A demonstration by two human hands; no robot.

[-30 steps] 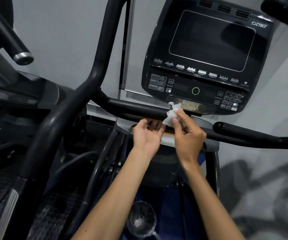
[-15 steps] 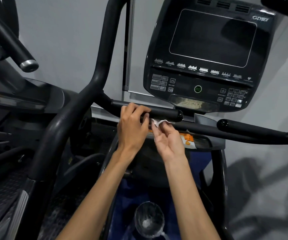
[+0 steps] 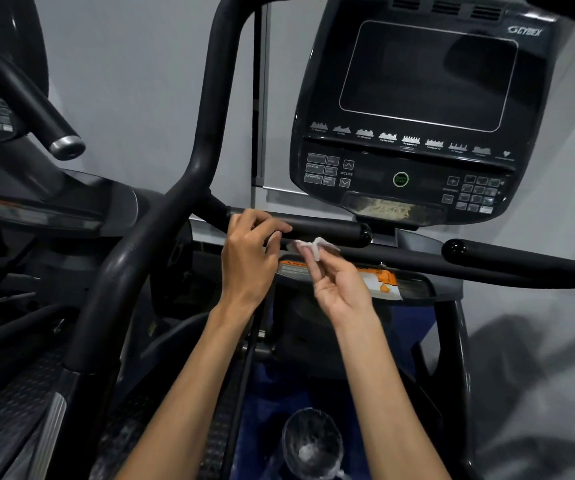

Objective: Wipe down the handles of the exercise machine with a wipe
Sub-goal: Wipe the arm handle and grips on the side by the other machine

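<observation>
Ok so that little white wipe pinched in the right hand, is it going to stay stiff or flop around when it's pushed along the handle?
Probably floppy: the wipe is crumpled and folds over the fingertips of the right hand. It looks thin and light, so it may bunch up rather than slide flat. The handle is smooth and round, so wrapping the wipe around it would likely work best.

Ahead of me a plain grey wall (image 3: 133,84) takes soft, even light, split by a dark vertical strip (image 3: 257,98). Right and below, grey floor (image 3: 538,358) carries blurred shadows. Left, perhaps another machine (image 3: 19,109).
</observation>
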